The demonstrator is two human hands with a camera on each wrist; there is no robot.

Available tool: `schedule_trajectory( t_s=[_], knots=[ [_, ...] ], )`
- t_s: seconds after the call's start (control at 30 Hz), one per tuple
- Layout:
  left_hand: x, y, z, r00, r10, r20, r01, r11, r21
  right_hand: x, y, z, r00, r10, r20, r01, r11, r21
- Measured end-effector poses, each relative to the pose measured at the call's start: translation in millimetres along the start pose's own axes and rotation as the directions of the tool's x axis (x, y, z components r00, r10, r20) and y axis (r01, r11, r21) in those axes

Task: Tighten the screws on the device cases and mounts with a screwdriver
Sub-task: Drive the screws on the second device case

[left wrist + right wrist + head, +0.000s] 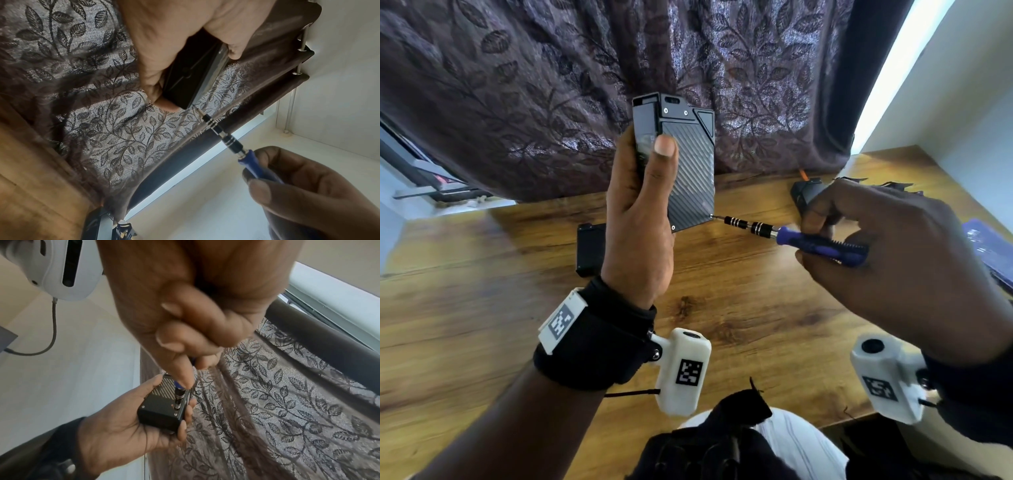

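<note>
Here the left hand (640, 219) grips the black case (688, 164) upright above the table (482, 308). The right hand (900, 260) pinches the screwdriver (791, 236), tip at the case's lower corner.

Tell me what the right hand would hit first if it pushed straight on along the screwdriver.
The right hand drives the screwdriver toward the black case in the left hand. Its tip already looks seated at the lower corner screw, so the case comes first.
</note>
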State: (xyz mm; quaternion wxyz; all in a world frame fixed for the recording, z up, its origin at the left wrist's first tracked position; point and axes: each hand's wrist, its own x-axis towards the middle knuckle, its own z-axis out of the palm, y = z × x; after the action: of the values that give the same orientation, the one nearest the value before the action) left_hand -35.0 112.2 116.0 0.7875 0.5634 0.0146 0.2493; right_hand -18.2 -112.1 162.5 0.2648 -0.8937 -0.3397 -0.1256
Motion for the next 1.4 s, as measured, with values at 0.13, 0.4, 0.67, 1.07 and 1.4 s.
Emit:
schedule_trajectory(
  t_s=[0.13, 0.4, 0.67, 1.07, 1.4],
  knots=[
    [-1.3, -0.1, 1.5, 0.999, -0.026, -0.023, 0.026, 1.000, -0.010, -0.1, -4.6, -6.1, 0.999, 0.018, -0.035, -0.017, 1.000, 0.019],
    [-2.5, 1.4, 2.3, 0.998, -0.056, -0.026, 0.055, 0.998, -0.034, -4.5, -4.5, 0.9, 1.000, -0.015, -0.001, 0.015, 0.998, 0.059],
    [-4.4, 2.7, 1.4, 0.998, -0.059, -0.020, 0.058, 0.997, -0.042, 0.0, -4.2, -12.3, 0.995, -0.073, -0.064, 0.078, 0.993, 0.091],
    [-4.0, 5.3, -0.4, 0.999, -0.047, -0.028, 0.045, 0.997, -0.060, -1.4, -6.6, -0.2, 0.999, -0.024, -0.026, 0.025, 0.999, 0.038],
    [-2.8, 0.6, -0.4, 0.999, -0.045, -0.030, 0.043, 0.998, -0.034, 1.4, -5.3, 1.7, 0.999, 0.053, 0.003, -0.053, 0.998, 0.028]
  ],
)
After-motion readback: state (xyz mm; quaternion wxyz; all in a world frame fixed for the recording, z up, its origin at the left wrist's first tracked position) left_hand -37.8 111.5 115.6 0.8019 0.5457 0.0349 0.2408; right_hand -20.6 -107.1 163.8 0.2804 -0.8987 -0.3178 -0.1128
